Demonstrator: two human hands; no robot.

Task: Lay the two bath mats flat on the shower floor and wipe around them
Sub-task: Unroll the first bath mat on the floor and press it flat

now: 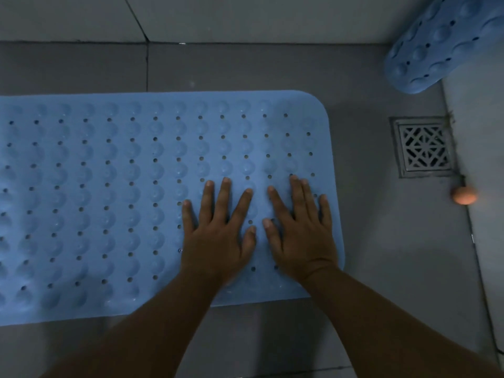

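Observation:
A light blue rubber bath mat with rows of small holes and round bumps lies flat on the grey tiled shower floor, running off the left edge of the view. My left hand and my right hand rest palm down side by side on its right end, fingers spread, holding nothing. A second blue bath mat stands curled up in the far right corner, leaning against the wall, its suction cups facing out.
A square metal floor drain sits to the right of the flat mat. A small orange ball-like object lies by the right wall. Grey floor tiles show between the mat and the back wall.

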